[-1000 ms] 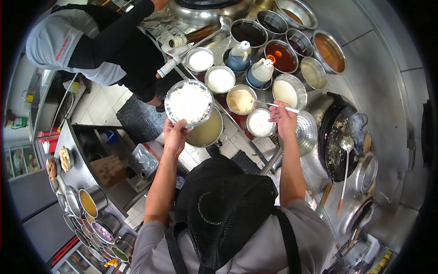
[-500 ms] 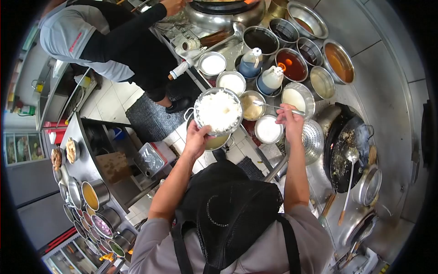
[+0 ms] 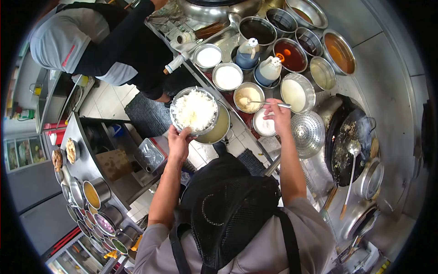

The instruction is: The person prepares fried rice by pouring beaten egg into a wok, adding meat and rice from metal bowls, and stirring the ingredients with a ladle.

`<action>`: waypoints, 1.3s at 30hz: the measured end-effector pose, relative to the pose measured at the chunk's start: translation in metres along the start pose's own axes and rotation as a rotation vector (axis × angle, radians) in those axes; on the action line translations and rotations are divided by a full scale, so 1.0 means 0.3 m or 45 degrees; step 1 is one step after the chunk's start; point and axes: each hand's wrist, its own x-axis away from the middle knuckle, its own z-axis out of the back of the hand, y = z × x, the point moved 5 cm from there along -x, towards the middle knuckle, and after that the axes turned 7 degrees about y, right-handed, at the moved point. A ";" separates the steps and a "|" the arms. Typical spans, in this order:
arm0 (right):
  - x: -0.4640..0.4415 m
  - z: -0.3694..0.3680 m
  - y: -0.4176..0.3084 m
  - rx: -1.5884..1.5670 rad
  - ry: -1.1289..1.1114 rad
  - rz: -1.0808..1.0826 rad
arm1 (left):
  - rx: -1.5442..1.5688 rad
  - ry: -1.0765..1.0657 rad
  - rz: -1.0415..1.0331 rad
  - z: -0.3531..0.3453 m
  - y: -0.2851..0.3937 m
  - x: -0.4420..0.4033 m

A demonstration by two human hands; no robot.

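A metal bowl of white rice (image 3: 195,109) is held up by my left hand (image 3: 179,139), with the fingers and thumb at its near rim. Behind and below that bowl is a larger pot of pale liquid (image 3: 219,128). My right hand (image 3: 277,114) grips the handle end of a small metal spoon (image 3: 269,103). The spoon's tip is in a round container of pale yellowish powder or paste (image 3: 247,97). Just below the spoon, a container of white powder (image 3: 264,123) is partly covered by my right fingers.
Several sauce containers (image 3: 290,55) and two squeeze bottles (image 3: 268,71) fill the counter ahead. To the right are a perforated strainer (image 3: 306,134) and a wok (image 3: 349,146) with a ladle (image 3: 354,148). A co-worker (image 3: 109,45) stands at the upper left. Several ingredient pots (image 3: 93,194) are lower left.
The rice bowl moved right, then back left. The spoon, over the yellowish container half a second ago, now has its tip down in it, and some yellow shows on the rice.
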 end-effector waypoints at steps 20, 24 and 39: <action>0.064 0.093 -0.167 -0.376 0.064 0.058 | -0.096 -0.088 0.027 -0.153 -0.021 -0.035; 0.039 0.056 -0.184 -0.061 0.102 0.178 | -0.051 -0.227 0.123 -0.212 -0.045 -0.022; 0.062 0.038 -0.276 1.062 0.236 0.473 | 0.047 -0.049 0.076 0.005 0.000 0.020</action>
